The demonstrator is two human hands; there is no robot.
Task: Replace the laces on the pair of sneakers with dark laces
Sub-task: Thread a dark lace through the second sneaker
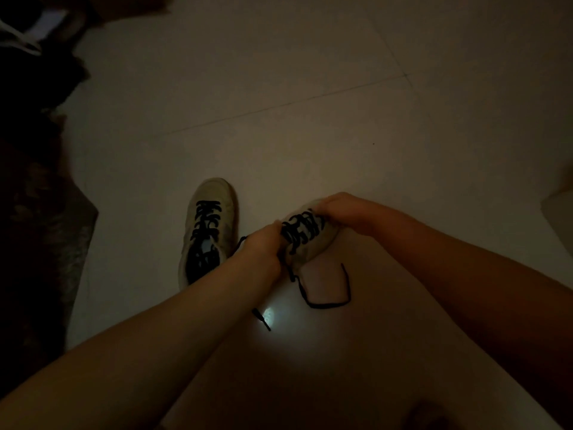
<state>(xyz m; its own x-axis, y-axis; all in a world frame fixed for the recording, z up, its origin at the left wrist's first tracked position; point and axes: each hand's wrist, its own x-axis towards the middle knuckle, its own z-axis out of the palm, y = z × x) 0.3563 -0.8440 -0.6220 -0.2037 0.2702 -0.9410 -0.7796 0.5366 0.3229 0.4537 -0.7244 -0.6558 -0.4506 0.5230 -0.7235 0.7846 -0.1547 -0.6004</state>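
Note:
The room is dim. A pale sneaker [208,225] with dark laces stands on the tiled floor, toe pointing away. To its right I hold the second pale sneaker [305,240], also threaded with dark laces. My left hand [263,246] grips its near side by the laces. At the toe end, my right hand [344,211] closes over the shoe. A loose dark lace end [325,301] trails in a loop below the held sneaker onto the floor. Another dark lace end [262,319] lies by my left forearm.
Pale floor tiles [279,88] spread ahead. A dark patterned rug or cloth [40,228] runs along the left edge, with dark clutter and a white object [28,35] at the top left. A pale object [558,218] sits at the right edge.

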